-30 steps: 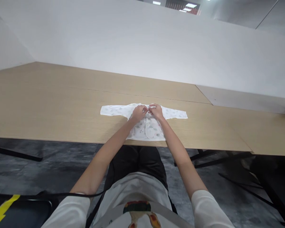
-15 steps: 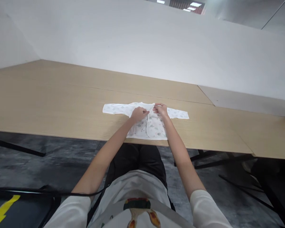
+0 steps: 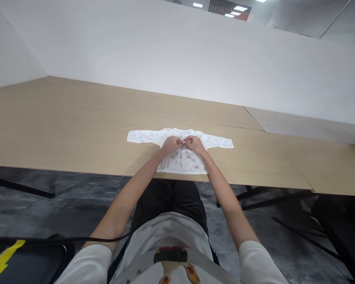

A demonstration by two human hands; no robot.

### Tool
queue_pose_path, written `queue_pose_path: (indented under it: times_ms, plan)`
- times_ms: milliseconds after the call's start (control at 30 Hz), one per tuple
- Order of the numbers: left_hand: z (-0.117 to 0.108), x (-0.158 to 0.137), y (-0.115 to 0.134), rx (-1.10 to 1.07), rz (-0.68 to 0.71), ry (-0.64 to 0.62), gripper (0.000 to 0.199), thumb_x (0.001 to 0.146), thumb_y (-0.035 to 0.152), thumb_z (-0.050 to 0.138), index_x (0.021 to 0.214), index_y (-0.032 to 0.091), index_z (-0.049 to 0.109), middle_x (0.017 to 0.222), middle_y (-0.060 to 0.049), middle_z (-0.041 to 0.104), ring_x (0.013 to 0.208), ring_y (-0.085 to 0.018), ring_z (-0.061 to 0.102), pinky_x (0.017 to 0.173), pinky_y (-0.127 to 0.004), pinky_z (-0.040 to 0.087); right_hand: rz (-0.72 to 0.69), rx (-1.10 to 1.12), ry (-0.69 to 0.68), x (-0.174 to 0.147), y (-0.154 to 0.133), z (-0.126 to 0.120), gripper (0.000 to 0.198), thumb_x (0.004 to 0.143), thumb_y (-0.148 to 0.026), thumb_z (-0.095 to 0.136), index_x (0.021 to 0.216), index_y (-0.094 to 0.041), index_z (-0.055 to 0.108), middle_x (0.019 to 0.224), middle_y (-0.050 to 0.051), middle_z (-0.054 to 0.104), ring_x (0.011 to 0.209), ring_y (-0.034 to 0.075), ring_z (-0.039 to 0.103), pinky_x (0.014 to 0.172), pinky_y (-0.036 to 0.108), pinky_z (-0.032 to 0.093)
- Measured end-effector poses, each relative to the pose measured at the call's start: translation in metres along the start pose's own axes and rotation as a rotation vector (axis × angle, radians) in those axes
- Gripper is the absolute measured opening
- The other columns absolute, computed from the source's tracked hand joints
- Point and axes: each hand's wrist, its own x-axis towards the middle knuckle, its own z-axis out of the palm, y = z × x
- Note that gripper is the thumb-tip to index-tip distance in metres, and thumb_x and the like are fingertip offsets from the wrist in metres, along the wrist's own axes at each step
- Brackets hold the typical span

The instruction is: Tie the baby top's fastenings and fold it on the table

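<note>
A small white baby shirt [image 3: 192, 162] with a faint print lies flat on the table, its two sleeves spread to the sides and its hem close to the front edge. My left hand [image 3: 172, 144] is closed in a pinch at the upper part of the front opening. Right beside it, my right hand [image 3: 194, 144] pinches the same opening from the other side, fingertips nearly meeting the left ones. The bit of cloth between the fingertips is mostly hidden by them.
The wooden table [image 3: 77, 134] runs wide to both sides, with a white partition [image 3: 165, 51] behind it. A dark chair [image 3: 32, 264] with yellow tape stands at the lower left. A black cable [image 3: 106, 239] crosses by my left arm.
My right hand has moved left and down from the shirt's neckline to the front opening, beside my left hand. My left hand has barely moved.
</note>
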Motion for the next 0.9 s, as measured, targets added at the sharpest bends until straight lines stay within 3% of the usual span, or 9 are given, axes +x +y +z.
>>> queue_pose_path:
  times_ms: [267, 500, 900]
  plan:
    - [-0.004, 0.000, 0.000, -0.034, 0.013, -0.020, 0.021, 0.071, 0.028, 0.059, 0.080, 0.017, 0.074, 0.071, -0.002, 0.066, 0.067, -0.014, 0.057, 0.064, -0.025, 0.043, 0.129, 0.216, 0.062, 0.003, 0.009, 0.009, 0.016, 0.062, -0.010, 0.061, 0.072, -0.018, 0.053, 0.049, -0.008, 0.053, 0.042, 0.008, 0.051, 0.045, 0.018, 0.042]
    - [-0.005, -0.002, 0.002, -0.142, 0.075, -0.013, 0.024, 0.070, 0.025, 0.056, 0.082, 0.015, 0.073, 0.073, -0.002, 0.069, 0.065, -0.013, 0.057, 0.064, -0.023, 0.045, 0.269, 0.481, 0.081, 0.004, 0.008, 0.008, 0.021, 0.063, -0.009, 0.064, 0.077, -0.018, 0.051, 0.051, -0.005, 0.059, 0.042, 0.009, 0.055, 0.043, 0.018, 0.045]
    - [-0.002, 0.000, -0.003, -0.094, 0.130, -0.007, 0.021, 0.069, 0.026, 0.061, 0.083, 0.018, 0.074, 0.076, -0.002, 0.069, 0.070, -0.015, 0.061, 0.069, -0.024, 0.046, 0.231, 0.509, 0.027, 0.001, 0.004, 0.007, 0.019, 0.067, -0.013, 0.069, 0.080, -0.016, 0.054, 0.050, -0.004, 0.059, 0.042, 0.009, 0.055, 0.041, 0.016, 0.044]
